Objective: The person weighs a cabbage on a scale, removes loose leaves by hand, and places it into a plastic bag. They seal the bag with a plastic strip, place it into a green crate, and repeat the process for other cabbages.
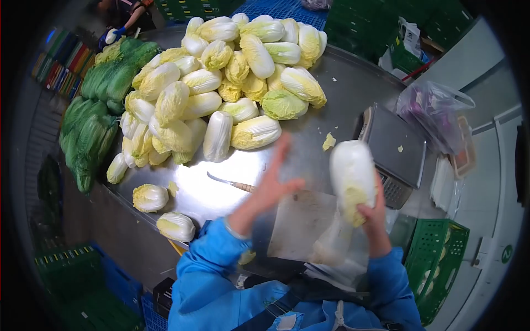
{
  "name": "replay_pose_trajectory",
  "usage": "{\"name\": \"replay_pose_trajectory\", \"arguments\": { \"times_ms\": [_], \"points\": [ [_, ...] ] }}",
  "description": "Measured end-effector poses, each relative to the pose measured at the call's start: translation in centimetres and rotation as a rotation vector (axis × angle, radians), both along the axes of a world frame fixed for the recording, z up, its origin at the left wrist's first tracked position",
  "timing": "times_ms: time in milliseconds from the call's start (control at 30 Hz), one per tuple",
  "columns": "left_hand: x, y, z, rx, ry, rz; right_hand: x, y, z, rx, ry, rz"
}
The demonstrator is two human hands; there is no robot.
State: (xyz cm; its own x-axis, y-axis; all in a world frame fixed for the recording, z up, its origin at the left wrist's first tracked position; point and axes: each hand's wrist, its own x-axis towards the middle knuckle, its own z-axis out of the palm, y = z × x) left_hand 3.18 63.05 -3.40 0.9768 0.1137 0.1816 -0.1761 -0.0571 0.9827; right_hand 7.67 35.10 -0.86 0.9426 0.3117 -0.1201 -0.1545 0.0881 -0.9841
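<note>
The grip of the right hand [376,219] is clamped on the lower, leafy end of an oblong white-and-yellow cabbage [353,165], held above the grey metal table [361,91]. The cabbage looks dense and firm, its smooth ribs probably slick and easily bruised; the broad middle suits a full palm. The left hand [270,185], fingers apart and empty, is near a curved, wooden-handled knife [242,186]. Beyond lies a heap of pale cabbages [221,83].

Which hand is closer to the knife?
Left. The left hand is spread open right by the handle end of the knife; the right hand is farther off rightward, holding a cabbage.
</note>
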Motion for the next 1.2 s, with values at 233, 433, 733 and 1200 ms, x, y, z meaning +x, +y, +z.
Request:
{"name": "replay_pose_trajectory", "arguments": {
  "times_ms": [233,433,733,1200],
  "points": [
    [2.6,17.6,-12.6,0.964,0.367,0.846,13.9,-15.0,-7.0,-0.999,-0.502,-0.358],
    [3.6,20.1,-14.4,0.723,0.385,0.653,14.1,-17.4,-7.8,-1.138,-0.411,-0.32],
    [-0.3,7.1,-3.8,-0.735,0.517,0.278,7.7,-25.9,-3.1,-0.933,-0.169,-0.541],
    [26.4,-24.7,-1.6,0.624,0.313,-0.176,16.1,-21.1,-6.9,-0.42,0.034,-0.311]
  ]
}}
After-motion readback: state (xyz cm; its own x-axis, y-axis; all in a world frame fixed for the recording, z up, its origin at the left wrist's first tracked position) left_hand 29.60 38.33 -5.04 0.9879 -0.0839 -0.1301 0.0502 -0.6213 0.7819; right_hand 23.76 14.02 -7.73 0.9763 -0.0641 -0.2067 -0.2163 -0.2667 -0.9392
